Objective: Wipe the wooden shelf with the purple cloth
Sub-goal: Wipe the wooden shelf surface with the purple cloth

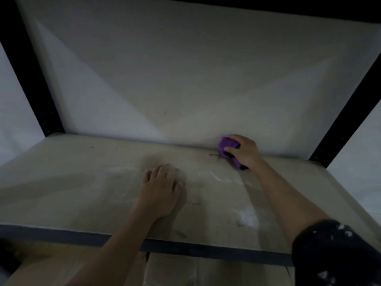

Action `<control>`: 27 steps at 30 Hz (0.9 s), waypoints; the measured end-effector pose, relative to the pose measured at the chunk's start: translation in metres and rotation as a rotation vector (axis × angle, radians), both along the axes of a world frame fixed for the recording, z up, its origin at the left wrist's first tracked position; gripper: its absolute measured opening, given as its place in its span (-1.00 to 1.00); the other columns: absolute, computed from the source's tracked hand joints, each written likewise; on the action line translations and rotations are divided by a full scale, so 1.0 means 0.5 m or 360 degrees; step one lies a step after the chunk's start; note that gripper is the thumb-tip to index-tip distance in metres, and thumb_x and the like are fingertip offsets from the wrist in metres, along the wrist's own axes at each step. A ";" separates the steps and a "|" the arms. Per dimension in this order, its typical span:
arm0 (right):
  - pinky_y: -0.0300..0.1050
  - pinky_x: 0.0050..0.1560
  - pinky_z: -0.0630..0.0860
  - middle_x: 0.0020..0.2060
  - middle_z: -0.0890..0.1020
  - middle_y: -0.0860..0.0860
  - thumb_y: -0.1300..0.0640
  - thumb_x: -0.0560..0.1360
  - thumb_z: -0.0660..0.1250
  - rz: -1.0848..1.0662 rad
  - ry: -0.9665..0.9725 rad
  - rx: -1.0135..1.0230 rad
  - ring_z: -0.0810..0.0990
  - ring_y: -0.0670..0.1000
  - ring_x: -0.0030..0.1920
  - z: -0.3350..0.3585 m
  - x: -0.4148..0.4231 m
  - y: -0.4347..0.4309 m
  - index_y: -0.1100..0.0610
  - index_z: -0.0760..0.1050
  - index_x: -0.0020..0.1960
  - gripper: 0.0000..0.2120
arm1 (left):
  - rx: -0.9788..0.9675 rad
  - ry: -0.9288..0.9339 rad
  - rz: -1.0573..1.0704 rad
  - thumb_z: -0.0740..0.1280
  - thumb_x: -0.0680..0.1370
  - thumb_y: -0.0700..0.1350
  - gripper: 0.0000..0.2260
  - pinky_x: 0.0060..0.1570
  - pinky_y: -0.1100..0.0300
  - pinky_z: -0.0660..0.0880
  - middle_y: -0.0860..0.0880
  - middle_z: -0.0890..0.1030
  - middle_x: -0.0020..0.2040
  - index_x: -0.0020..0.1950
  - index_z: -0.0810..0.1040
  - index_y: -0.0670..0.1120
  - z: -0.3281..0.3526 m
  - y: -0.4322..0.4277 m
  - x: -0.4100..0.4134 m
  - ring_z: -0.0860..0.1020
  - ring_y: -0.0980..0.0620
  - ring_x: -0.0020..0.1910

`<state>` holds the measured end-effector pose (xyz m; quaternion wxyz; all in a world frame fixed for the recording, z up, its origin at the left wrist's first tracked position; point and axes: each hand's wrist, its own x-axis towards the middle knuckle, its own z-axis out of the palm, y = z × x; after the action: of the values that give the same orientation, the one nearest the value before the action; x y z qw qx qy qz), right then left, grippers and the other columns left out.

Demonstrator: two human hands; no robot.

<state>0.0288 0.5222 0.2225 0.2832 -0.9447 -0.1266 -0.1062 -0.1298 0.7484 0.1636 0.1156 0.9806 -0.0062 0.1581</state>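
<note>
A dimly lit pale wall (185, 69) is rising directly behind the right hand (244, 151). One black upright (31, 79) is standing far left of that hand, a second upright (350, 112) nearer on its right; cardboard boxes (185, 271) are lying below.

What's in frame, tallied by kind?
Wooden shelf: 1
Purple cloth: 1
Hands: 2, left hand resting on the shelf, right hand gripping the cloth
Black uprights: 2
Total: 6
</note>
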 end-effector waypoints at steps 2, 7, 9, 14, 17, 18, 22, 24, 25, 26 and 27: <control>-0.14 0.23 0.38 0.20 0.60 0.14 0.04 0.44 0.38 -0.0022 -0.0022 -0.0201 0.55 0.12 0.20 -0.025 -0.009 0.009 0.13 0.52 0.23 -0.61 | 0.0006 -0.0012 0.0006 -0.05 0.47 0.16 -0.46 0.27 -0.07 0.29 -0.12 0.46 0.31 0.26 0.46 -0.08 -0.001 0.001 0.001 0.42 -0.15 0.30; -0.37 0.04 0.38 0.09 0.65 0.07 0.08 0.39 0.43 0.0548 0.0083 -0.0047 0.56 -0.03 0.05 -0.029 -0.073 0.033 0.09 0.60 0.14 -0.68 | 0.0016 -0.0025 0.0026 0.00 0.46 0.15 -0.48 0.21 -0.08 0.36 -0.14 0.52 0.24 0.21 0.51 -0.09 -0.001 0.000 0.001 0.50 -0.17 0.21; -0.51 -0.03 0.31 0.11 0.63 0.05 0.10 0.39 0.45 0.0501 0.0151 -0.0012 0.54 -0.05 0.07 -0.006 -0.057 -0.005 0.08 0.59 0.15 -0.67 | 0.0014 -0.0011 0.0016 -0.04 0.46 0.16 -0.46 0.24 -0.07 0.33 -0.13 0.49 0.27 0.25 0.48 -0.08 0.002 -0.001 0.000 0.46 -0.16 0.25; -0.10 0.22 0.33 0.22 0.56 0.12 0.00 0.46 0.34 -0.0164 -0.0038 -0.0338 0.51 0.15 0.20 -0.018 0.005 -0.100 0.08 0.48 0.26 -0.61 | 0.0005 0.0004 0.0028 -0.11 0.45 0.20 -0.42 0.28 -0.04 0.29 -0.08 0.44 0.32 0.30 0.43 -0.02 0.001 -0.002 0.003 0.40 -0.13 0.30; -0.06 0.17 0.42 0.16 0.60 0.14 -0.03 0.44 0.29 -0.0013 -0.0167 -0.0350 0.56 0.18 0.10 -0.054 -0.027 -0.069 0.04 0.51 0.23 -0.62 | 0.0010 0.0005 0.0037 -0.11 0.45 0.20 -0.42 0.28 -0.04 0.29 -0.06 0.44 0.32 0.29 0.42 -0.02 -0.001 0.001 0.005 0.41 -0.12 0.30; -0.11 0.14 0.42 0.13 0.62 0.13 -0.03 0.41 0.29 0.0121 -0.0172 -0.0287 0.57 0.15 0.08 -0.057 -0.045 -0.058 0.05 0.53 0.20 -0.61 | 0.0009 0.0002 0.0031 -0.11 0.45 0.20 -0.42 0.28 -0.04 0.30 -0.07 0.44 0.32 0.29 0.43 -0.02 -0.001 0.002 0.006 0.41 -0.13 0.29; -0.59 -0.02 0.27 0.12 0.62 0.09 0.15 0.40 0.44 0.0409 0.0054 0.0010 0.53 -0.04 0.04 -0.019 -0.074 -0.083 0.12 0.57 0.16 -0.67 | -0.0011 0.0077 -0.0002 -0.18 0.40 0.25 -0.34 0.32 -0.02 0.23 -0.04 0.39 0.36 0.33 0.38 -0.01 0.005 0.005 0.002 0.35 -0.10 0.34; -0.48 0.02 0.30 0.12 0.62 0.11 0.18 0.39 0.44 0.0199 -0.0057 0.0097 0.55 0.04 0.09 0.004 -0.047 -0.137 0.16 0.56 0.16 -0.66 | -0.0054 0.0086 -0.0007 -0.20 0.39 0.26 -0.32 0.34 -0.03 0.21 -0.02 0.38 0.37 0.34 0.37 0.01 0.012 0.001 0.001 0.33 -0.07 0.36; -0.35 0.08 0.34 0.13 0.62 0.13 0.16 0.39 0.44 0.0048 -0.0116 0.0075 0.55 0.09 0.12 0.012 -0.031 -0.167 0.17 0.54 0.17 -0.65 | -0.0072 0.0089 -0.0011 -0.20 0.39 0.26 -0.32 0.35 -0.03 0.19 -0.02 0.37 0.38 0.35 0.36 0.01 0.018 -0.008 -0.004 0.31 -0.06 0.37; -0.21 0.13 0.35 0.14 0.61 0.15 0.13 0.40 0.44 -0.0103 -0.0126 -0.0004 0.54 0.13 0.14 0.014 -0.017 -0.195 0.17 0.52 0.18 -0.62 | -0.0080 0.0091 -0.0035 -0.21 0.37 0.26 -0.31 0.37 -0.03 0.18 -0.02 0.35 0.40 0.37 0.34 0.02 0.025 -0.022 -0.009 0.28 -0.05 0.39; -0.12 0.15 0.37 0.14 0.59 0.19 0.09 0.41 0.42 -0.0230 -0.0080 -0.0127 0.52 0.17 0.15 0.009 -0.009 -0.216 0.18 0.50 0.20 -0.61 | -0.0081 0.0105 -0.0085 -0.22 0.36 0.25 -0.29 0.40 -0.03 0.15 -0.02 0.32 0.42 0.39 0.31 0.03 0.032 -0.041 -0.015 0.24 -0.04 0.42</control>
<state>0.0242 0.4142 0.2273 0.2336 -0.9590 -0.0692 -0.1450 -0.1371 0.7277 0.1794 0.1447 0.9815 -0.0247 0.1225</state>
